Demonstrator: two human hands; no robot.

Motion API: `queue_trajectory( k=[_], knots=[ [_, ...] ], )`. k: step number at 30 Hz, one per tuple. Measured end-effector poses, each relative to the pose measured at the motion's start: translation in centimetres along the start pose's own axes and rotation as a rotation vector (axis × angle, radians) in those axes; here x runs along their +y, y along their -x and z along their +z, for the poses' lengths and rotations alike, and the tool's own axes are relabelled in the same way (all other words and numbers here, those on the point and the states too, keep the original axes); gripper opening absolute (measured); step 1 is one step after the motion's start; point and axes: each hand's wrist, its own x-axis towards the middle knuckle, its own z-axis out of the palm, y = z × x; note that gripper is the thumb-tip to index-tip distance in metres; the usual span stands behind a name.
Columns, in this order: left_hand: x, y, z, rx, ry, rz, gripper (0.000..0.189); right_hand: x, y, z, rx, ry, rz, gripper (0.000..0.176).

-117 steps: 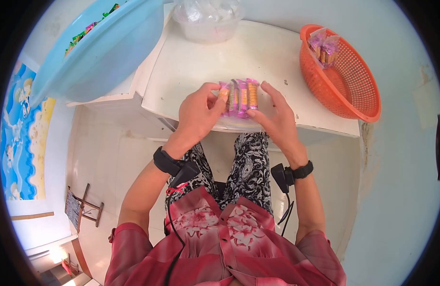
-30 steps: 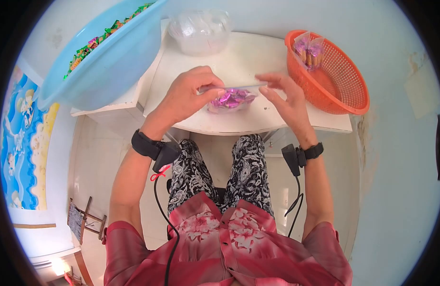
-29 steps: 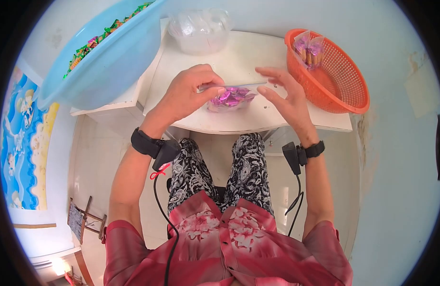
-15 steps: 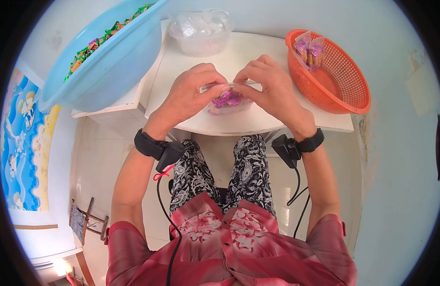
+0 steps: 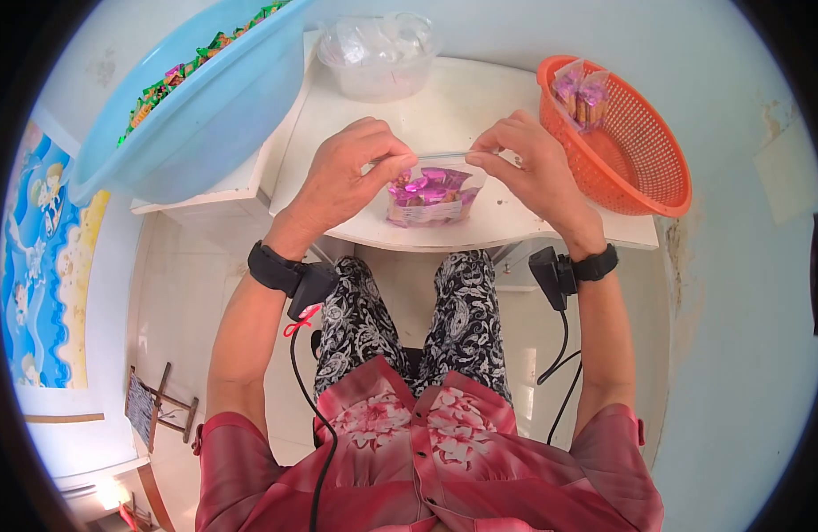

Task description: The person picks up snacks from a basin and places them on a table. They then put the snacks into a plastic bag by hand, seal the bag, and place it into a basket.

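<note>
A clear plastic bag (image 5: 431,213) of purple-wrapped snacks stands near the front edge of the white table (image 5: 480,97). Its top edge is stretched in a straight line between my two hands. On the left end of that edge, my left hand (image 5: 360,164) is closed in a pinch of thumb and fingers. My right hand (image 5: 524,164) pinches the other end the same way. The purple packets (image 5: 431,183) show through the bag below the edge.
A blue basin (image 5: 205,115) full of green-wrapped pieces stands at left. At the back is a clear tub (image 5: 378,75) with plastic bags in it. An orange basket (image 5: 622,155) at right holds a filled bag (image 5: 580,97). Cables (image 5: 311,399) hang from both wrists.
My right hand has slid right along the bag's top edge, away from my left hand. More of the edge and the purple packets now shows between them.
</note>
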Motion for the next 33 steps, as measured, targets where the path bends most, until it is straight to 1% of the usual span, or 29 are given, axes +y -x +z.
queue_trajectory(
  k=[2, 6, 10, 13, 16, 19, 22, 26, 31, 33],
  knots=[
    [-0.1, 0.1, 0.0, -0.004, 0.005, -0.010, 0.010, 1.2, 0.5, 0.0, -0.003, -0.036, 0.048, 0.014],
    [-0.3, 0.3, -0.3, -0.016, 0.015, -0.036, 0.010, 1.3, 1.1, -0.4, 0.010, -0.050, 0.105, 0.014],
    [0.1, 0.3, -0.6, -0.049, -0.012, -0.052, 0.015, 1.3, 1.3, 0.0, 0.053, -0.108, 0.058, 0.013],
    [0.1, -0.4, -1.4, -0.109, -0.220, 0.092, 0.021, 1.5, 1.1, -0.1, 0.033, -0.108, 0.019, 0.010],
    [1.9, -1.9, -1.6, -0.007, -0.269, 0.151, 0.023, 1.1, 0.9, -0.4, 0.039, -0.122, 0.003, 0.007],
    [1.6, -3.8, 0.0, -0.007, -0.229, 0.308, 0.021, 0.4, 0.5, -0.3, 0.034, -0.144, 0.000, 0.007],
    [1.9, -4.6, 1.7, -0.029, -0.226, 0.324, 0.018, 0.2, 0.3, -0.3, 0.042, -0.114, -0.021, 0.007],
    [1.5, -4.4, 2.3, -0.045, -0.204, 0.260, 0.015, 0.0, 0.8, -0.2, 0.058, -0.081, -0.008, 0.008],
    [0.9, -2.9, 0.3, -0.034, -0.253, 0.224, 0.014, 1.4, 1.5, -0.3, 0.130, -0.063, 0.004, 0.010],
    [0.6, -2.1, -0.4, -0.052, -0.239, 0.131, 0.014, 2.0, 1.8, -0.5, 0.133, -0.076, 0.016, 0.010]
  ],
)
